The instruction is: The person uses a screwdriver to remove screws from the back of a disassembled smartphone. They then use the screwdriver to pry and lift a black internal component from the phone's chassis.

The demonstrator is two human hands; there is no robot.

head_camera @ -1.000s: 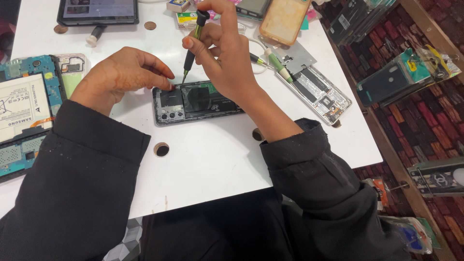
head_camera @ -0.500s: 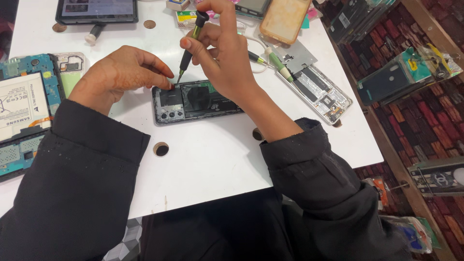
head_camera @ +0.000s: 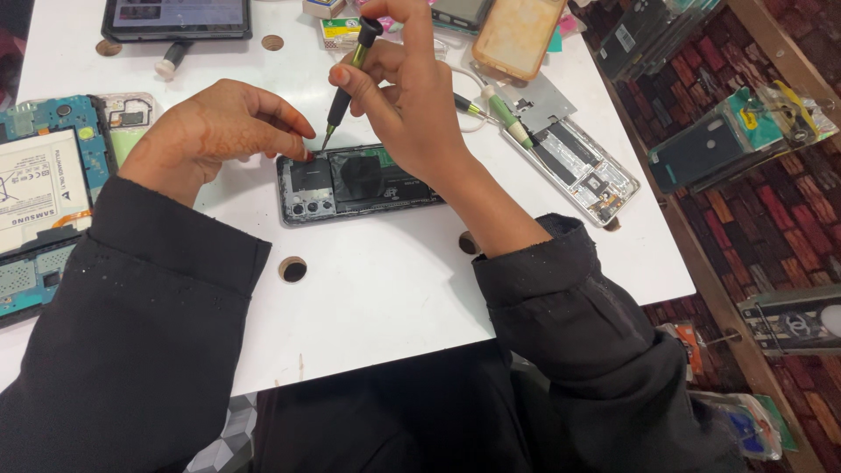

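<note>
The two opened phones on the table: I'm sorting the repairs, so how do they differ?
The dark opened phone lies under both hands, the right hand holding a screwdriver near its top edge and the left hand at its corner; the silver opened phone lies untouched to the right. The dark one lies nearly level, the silver one diagonal. Both show their insides.

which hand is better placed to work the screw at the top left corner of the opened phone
Probably the right hand: it holds the green-and-black screwdriver with its tip at that corner of the opened phone. The left hand only pinches the phone's edge, steadying it.
</note>
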